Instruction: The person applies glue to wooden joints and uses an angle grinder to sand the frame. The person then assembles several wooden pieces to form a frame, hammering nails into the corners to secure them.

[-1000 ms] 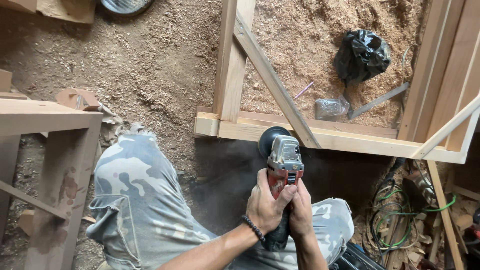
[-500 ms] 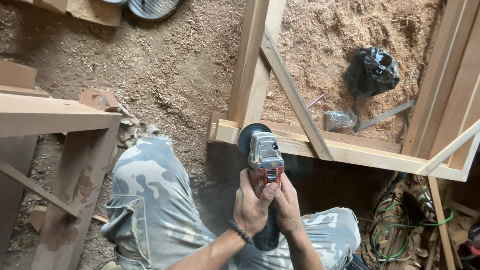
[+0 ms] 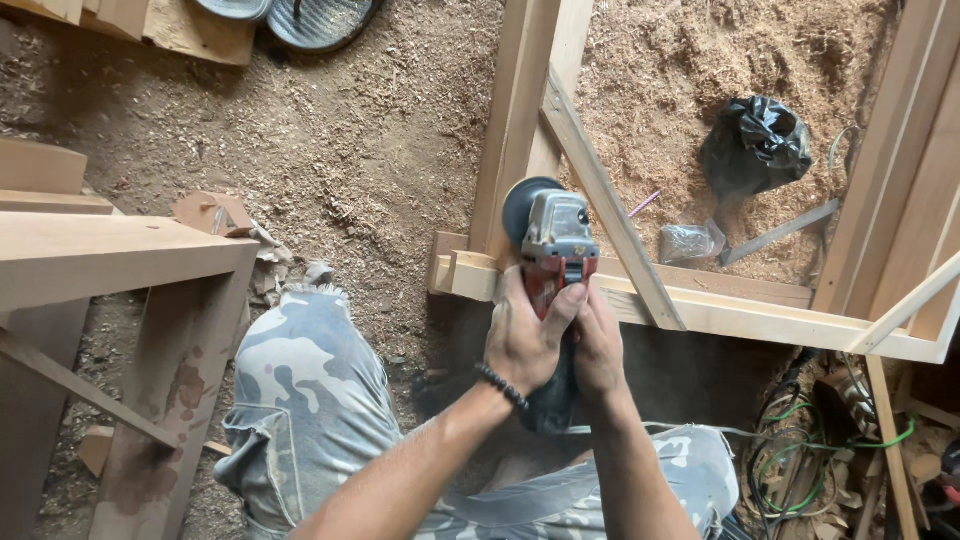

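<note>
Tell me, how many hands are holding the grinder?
2. The left hand wraps the grinder from the left side; the right hand grips it from the right, just beside the other. No other hands show.

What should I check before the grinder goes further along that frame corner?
1. Grip: left hand and right hand both wrap the angle grinder: ok.
2. Disc contact: disc sits at the wooden frame corner; touching or not: cannot tell.
3. Guard or spinning: cannot tell.
4. Cord: white cable lies across the lap, near the body: not ok.
5. Path ahead: diagonal brace close beside the disc: not ok.
</note>
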